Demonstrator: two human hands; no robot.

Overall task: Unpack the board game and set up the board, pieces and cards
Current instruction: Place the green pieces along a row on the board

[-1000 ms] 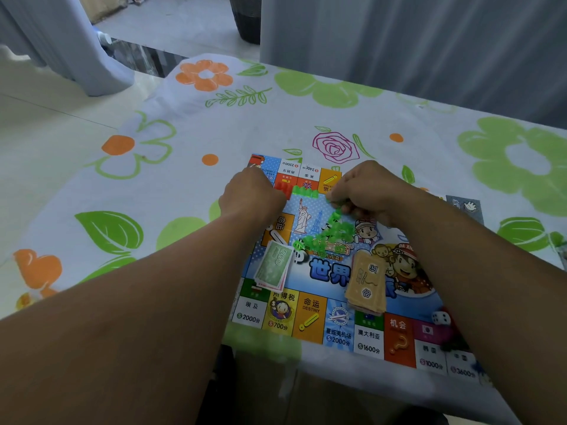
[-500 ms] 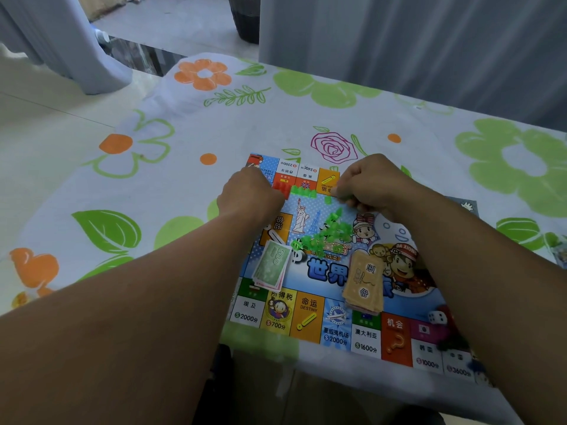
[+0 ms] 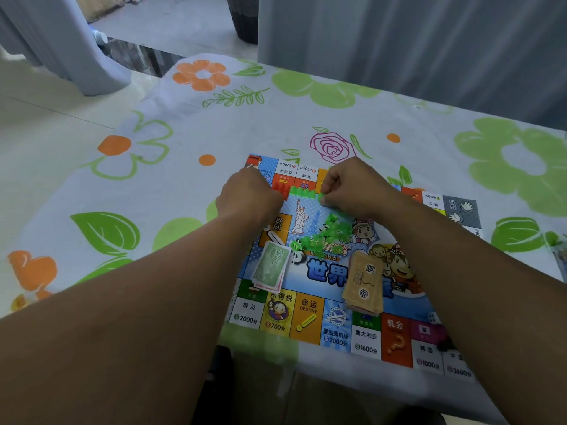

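Head view. The board lies flat on the flowered tablecloth, lower centre to right of the frame, its near edge close to the table's near edge. Both forearms enter from the bottom corners and meet over the board's upper part.

Right hand: fingers curled, tips pinching a green house at the right end of a short green row that stands along the inner edge of the board's top strip.

Left hand: knuckles toward the camera, fingers folded under and hidden — cannot tell whether it holds anything. It sits just left of the row, beside red pieces; contact with them cannot be confirmed.

Below the row, at mid-board, a loose pile of green houses. Lower left of the pile, a stack of notes, green one on top, tilted. Lower right of the pile, a tan stack of cards, lying over the board's title art. A white die rests near the board's lower right — partly masked by the right forearm.

Grey curtain hangs behind the table, top right of the frame.
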